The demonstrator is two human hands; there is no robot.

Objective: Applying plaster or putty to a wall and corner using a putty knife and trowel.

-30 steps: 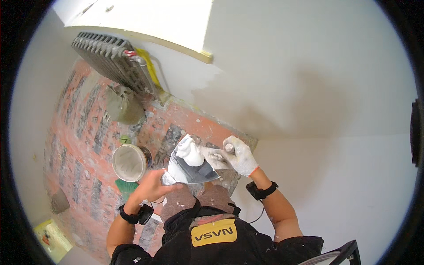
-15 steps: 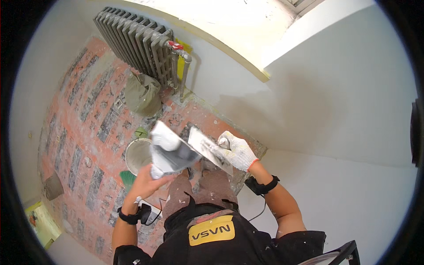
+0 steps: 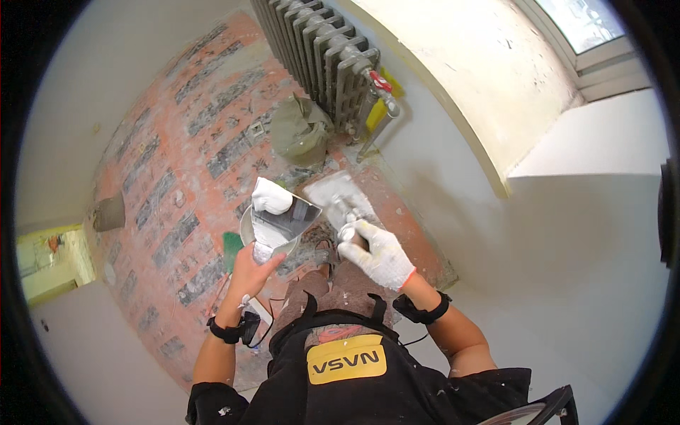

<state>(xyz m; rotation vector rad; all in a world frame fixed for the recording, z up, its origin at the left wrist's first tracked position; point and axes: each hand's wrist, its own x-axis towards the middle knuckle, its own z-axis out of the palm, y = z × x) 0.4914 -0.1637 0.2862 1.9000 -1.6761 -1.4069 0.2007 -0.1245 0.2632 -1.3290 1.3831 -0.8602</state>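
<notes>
Paste point(image 3: 273, 196), thick and white, sits heaped on the wide scraper point(image 3: 294, 217) that the person's bare left hand point(image 3: 253, 273) grips by its handle, fingers closed, above a pale bucket point(image 3: 246, 228). Just beside it, the gloved right hand point(image 3: 381, 256) has its fingers curled round the handle of a flat trowel point(image 3: 336, 190). From where I stand, a grey-green sack point(image 3: 301, 133) slumps on the patterned floor point(image 3: 166, 184), close to the ribbed grey radiator point(image 3: 322, 53) and its red valve handle point(image 3: 380, 81).
</notes>
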